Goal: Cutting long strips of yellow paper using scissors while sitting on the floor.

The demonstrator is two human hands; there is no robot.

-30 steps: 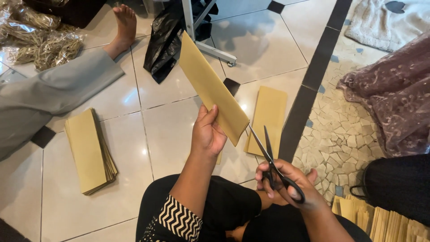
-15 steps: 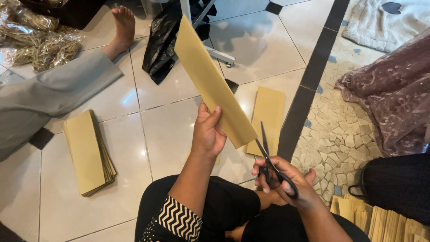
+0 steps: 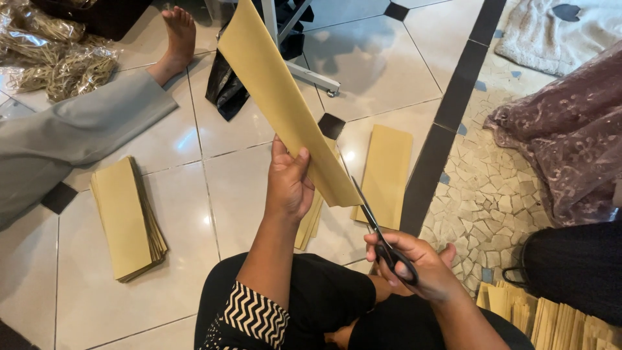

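1. Slanting up and away to the left, the strip [image 3: 285,110] kept its long axis diagonal; the left hand [image 3: 289,185] clamped its lower part.
2. The right hand [image 3: 421,266], closed on the scissors [image 3: 382,236], was nearer the bottom corner, blades just beside that edge.
3. The strip was plain tan paper, long, flat and uncreased.

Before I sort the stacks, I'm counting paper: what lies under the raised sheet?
Under the raised sheet, a few tan strips lie on the floor tiles; the left hand covers their upper part.
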